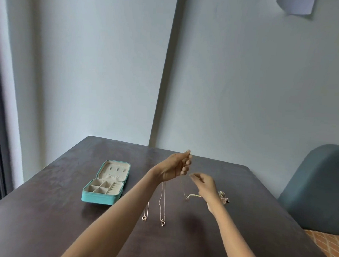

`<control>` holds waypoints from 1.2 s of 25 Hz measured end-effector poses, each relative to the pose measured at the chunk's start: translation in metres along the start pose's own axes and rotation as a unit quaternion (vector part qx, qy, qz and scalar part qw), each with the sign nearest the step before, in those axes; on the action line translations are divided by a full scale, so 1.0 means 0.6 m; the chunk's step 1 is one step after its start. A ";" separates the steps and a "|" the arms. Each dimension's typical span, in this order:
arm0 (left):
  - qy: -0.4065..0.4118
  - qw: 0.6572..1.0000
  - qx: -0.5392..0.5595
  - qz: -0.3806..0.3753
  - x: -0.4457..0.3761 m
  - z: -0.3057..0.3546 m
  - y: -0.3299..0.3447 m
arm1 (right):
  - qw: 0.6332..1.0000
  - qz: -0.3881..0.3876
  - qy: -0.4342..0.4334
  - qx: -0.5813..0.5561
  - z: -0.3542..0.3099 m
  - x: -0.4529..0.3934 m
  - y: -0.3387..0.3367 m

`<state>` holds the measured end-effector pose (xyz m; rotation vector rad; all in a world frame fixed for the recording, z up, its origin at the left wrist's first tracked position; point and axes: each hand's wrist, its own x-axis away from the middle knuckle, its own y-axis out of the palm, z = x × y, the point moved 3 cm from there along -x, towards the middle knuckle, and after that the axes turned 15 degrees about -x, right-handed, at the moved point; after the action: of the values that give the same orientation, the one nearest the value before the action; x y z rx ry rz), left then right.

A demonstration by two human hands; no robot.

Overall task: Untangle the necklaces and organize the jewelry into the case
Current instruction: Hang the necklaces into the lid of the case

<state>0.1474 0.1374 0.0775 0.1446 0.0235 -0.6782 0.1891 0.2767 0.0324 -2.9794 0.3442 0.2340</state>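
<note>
**Q:** Which step is in hand?

**Me:** Untangling, by my reading. My left hand [177, 165] is raised over the table [52, 210], fingers curled, pinching thin chains [162, 198] that hang from it. Two strands drop straight down; their clasp ends [144, 218] sit at or just above the tabletop, which I cannot tell apart. A third strand [181, 185] runs down to the right toward a small pendant [187, 197] near the surface.

**Q:** And the right hand?

**Me:** My right hand [204, 184] is lower, just right of the left. Thumb and forefinger are drawn together as if on a strand. The chain is too fine there to confirm contact, so whether it holds anything I cannot tell.

**Q:** Where is the case?

**Me:** The case [105, 184], teal, lies open on the table well left of my hands. The lid lies back; the cream compartments look unfilled. Nothing appears stowed yet.

**Q:** What does the next move call for?

**Me:** Probably drawing the third strand sideways off the other two. Slow, light pull; a tug could tighten any knot.

**Q:** Anything else on the table?

**Me:** A small heap of jewelry [223, 197] behind my right wrist; pieces not resolvable.

**Q:** Surface and room?

**Me:** Dark matte tabletop. Pale walls meeting at a corner, curtain [1, 100] at left, blue-grey chair [318, 187] at right.
</note>
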 end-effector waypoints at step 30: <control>-0.013 0.987 0.121 0.108 0.045 -0.028 -0.041 | 0.980 -0.064 0.030 -0.185 0.013 0.055 0.102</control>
<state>0.1537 0.1040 0.0561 0.3674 -0.0989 -0.4650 0.2052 0.2119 0.0123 -3.3660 0.1222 0.2151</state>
